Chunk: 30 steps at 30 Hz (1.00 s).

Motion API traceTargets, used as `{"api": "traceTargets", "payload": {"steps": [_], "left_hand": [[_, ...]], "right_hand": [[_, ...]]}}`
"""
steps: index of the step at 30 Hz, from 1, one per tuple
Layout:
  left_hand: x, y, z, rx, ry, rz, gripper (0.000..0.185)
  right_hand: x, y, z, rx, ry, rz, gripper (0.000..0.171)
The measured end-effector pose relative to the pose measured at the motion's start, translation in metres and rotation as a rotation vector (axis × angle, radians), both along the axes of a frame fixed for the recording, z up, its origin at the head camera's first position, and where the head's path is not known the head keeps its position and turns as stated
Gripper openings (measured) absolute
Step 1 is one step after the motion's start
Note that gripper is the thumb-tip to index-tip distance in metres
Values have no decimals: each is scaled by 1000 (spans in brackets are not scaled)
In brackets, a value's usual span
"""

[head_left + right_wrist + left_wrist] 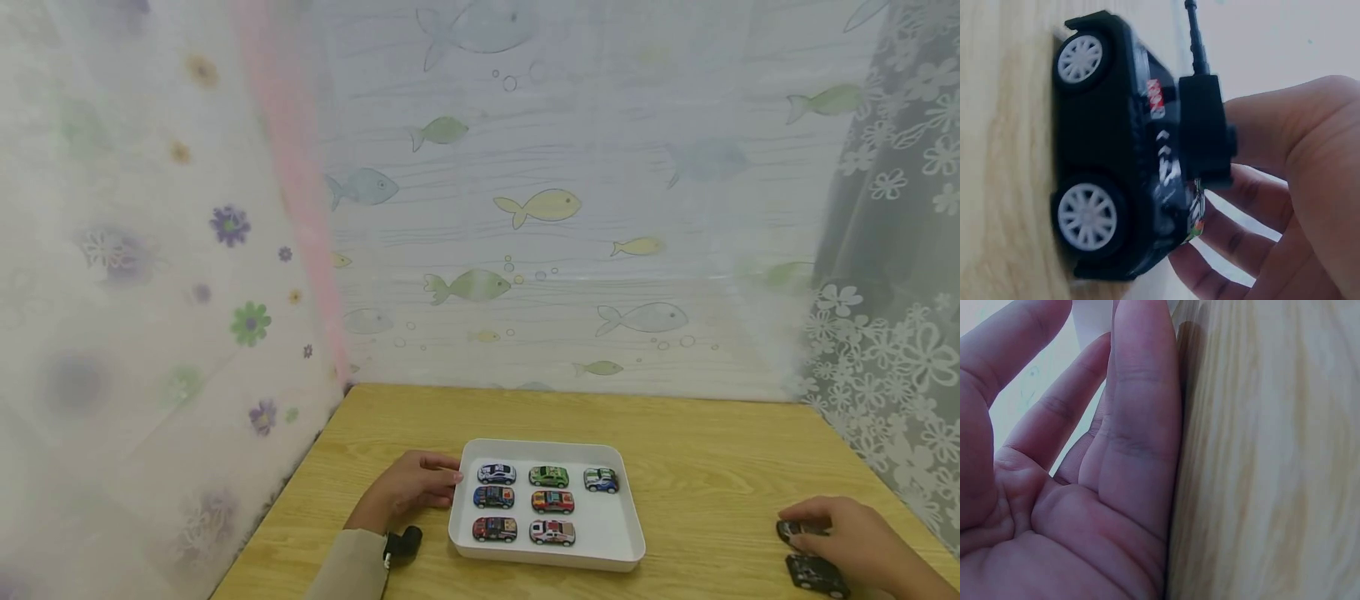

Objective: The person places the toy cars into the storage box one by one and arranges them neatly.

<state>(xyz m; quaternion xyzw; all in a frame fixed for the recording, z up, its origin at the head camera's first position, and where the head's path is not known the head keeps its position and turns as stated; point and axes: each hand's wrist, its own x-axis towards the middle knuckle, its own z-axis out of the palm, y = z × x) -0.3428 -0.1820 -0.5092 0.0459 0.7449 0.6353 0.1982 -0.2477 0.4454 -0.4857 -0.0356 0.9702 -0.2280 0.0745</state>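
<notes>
On the light wooden worktop (697, 467) there's a shallow white plastic tray (626, 542) with rounded corners, and it's got seven little toy cars lined up inside. Back row is a white and blue one (497, 473), a green one (549, 477) and another blue and white one (601, 480). Middle row has a dark blue one (493, 497) and a red and green one (552, 501), and the front row has a red and dark one (494, 528) next to a white and red one (552, 532).

The left hand (408, 490) sits flat on the wood just beside the tray's left edge, fingertips right up against the rim. Its grip is apart, fingers straight and holding nothing, and the left wrist view shows the open palm (1072, 506) lying along the wood.

The right hand (855, 537) is way off at the near right corner, well apart from the tray, over a small black toy car (798, 528). In the right wrist view that black car with white wheels (1116, 169) has its wheels on the worktop, with the fingers (1235, 237) curled around its far side, so the grip looks wrapped on it. A second black toy car (816, 573) sits just in front of that hand.

All around are sheer curtains, with fish-print wallpaper (540, 204) behind.
</notes>
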Motion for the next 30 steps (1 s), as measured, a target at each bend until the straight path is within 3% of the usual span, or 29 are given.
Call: {"api": "traceTargets", "payload": {"steps": [7,14,23,30], "left_hand": [[0,0,0,5,5,-3,49],[1,1,1,6,4,-6,49],[1,0,2,8,10,-4,49],[0,-1,-2,5,12,-5,49]], "right_hand": [[-2,-8,10,17,86,52,41],[-8,-21,23,-69,111,128,43],[-14,-60,37,-93,266,127,42],[-21,-88,45,-131,331,139,41]]}}
